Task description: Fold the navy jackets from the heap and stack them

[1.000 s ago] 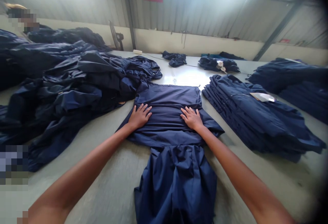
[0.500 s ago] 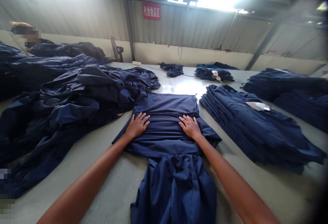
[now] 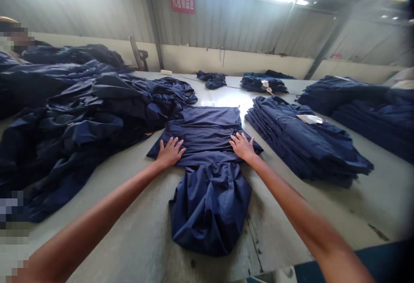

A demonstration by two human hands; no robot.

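A navy work garment lies flat on the grey table, with a fold across its middle. Its lower part is gathered and bunched toward me. My left hand rests palm down near the garment's left side, fingers spread. My right hand presses flat on the right side of the fold, also with spread fingers. Neither hand grips the cloth.
A large rumpled heap of navy garments fills the table's left side, and a person stands beyond it. A folded navy stack with a white label lies to the right. Small navy bundles lie at the far end.
The view has shifted, bringing the table's near edge and the garment's bunched end into sight. Both hands remain on the garment, with the folded band now narrower.
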